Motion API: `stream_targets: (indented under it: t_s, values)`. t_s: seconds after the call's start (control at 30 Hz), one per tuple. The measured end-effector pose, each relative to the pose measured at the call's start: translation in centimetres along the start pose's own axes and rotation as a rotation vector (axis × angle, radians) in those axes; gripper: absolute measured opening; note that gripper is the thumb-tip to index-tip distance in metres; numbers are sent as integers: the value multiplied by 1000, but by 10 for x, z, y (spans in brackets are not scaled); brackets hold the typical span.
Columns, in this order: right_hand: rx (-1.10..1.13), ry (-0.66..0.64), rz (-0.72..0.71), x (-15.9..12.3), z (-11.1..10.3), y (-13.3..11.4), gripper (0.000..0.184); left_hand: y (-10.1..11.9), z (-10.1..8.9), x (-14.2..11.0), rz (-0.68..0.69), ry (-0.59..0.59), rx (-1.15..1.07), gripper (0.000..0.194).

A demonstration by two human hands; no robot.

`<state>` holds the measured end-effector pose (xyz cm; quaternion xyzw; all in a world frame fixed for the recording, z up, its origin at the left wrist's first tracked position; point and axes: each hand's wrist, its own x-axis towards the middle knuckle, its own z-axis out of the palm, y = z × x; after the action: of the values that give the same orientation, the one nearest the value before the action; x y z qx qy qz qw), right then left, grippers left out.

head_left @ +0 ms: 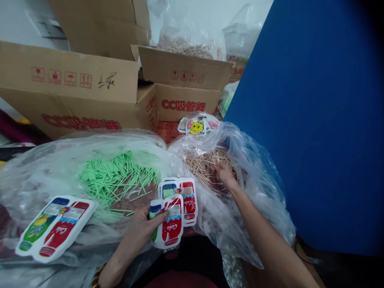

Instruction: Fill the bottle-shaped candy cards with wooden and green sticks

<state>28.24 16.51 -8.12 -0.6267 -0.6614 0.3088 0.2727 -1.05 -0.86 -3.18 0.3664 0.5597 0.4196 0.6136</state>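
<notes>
My left hand (143, 224) grips a printed pouch (173, 228) with a red cola bottle on its front, thumb across its face. Behind it, more pouches of the same print (189, 198) lie at the edge of the bags. My right hand (223, 174) reaches into a heap of thin brown candy sticks (199, 166) in an open clear plastic bag (255, 188). Its fingers are closed in among the sticks, their tips partly hidden. To the left, green candy sticks (115, 176) are heaped in another clear bag (45, 160).
A stack of pouches (57, 228) lies at the left on plastic. Open cardboard boxes (75, 100) stand behind the bags. A small bag of printed packs (196, 125) sits in front of them. A blue panel (312, 120) bounds the right side.
</notes>
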Motion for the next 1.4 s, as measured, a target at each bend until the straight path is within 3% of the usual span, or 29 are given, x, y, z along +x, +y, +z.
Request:
stream_targets:
  t_s: [0.2,0.4,0.6,0.8,0.93,1.2,1.4]
  values:
    - [198,132,33,-16,12,1,37,1,5,0,-15,-17,-33,26]
    - [343,129,47,-27,33,10,36,-3,3,1,-7,-19,30,26]
    - [503,170,71,-21,28,11,35,-5,4,2,-25,-5,29,30]
    - [712,82,139,-18,19,11,21,-1,7,0,-48,9,20,31]
    - [803,67,143,-18,8,15,21,3,8,-1,-49,28,2,31]
    - [803,138,34,-31,11,1,26,1,9,1,-58,21,-9,30]
    - [699,86,-22,-43,28,6,28,4,12,0,-54,3,21,29]
